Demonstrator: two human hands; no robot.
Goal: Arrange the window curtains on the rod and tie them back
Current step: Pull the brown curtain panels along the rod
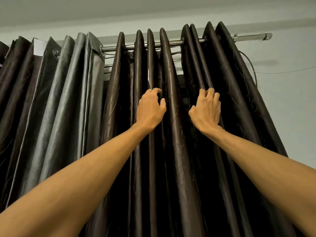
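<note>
Forearms (pixel 77 177) rise from below, and left hand (pixel 150 108) and right hand (pixel 206 110) each clamp curled fingers on a fold of the dark curtain (pixel 179 142), well beneath the rod (pixel 174 43). Folds hang vertically from the rod, which runs level overhead; its bare end lies nearer the right hand.

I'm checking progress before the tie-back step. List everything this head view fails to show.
- Window: hidden behind the brown curtain and the grey curtain.
- Curtain hems and any tie-backs: cut off by the bottom edge of the head view.
- Left end of the rod: covered by the grey curtain, then cut off by the left edge.
- Fingertips of the right hand: blurred and sunk between folds, so the grip is unclear.
</note>
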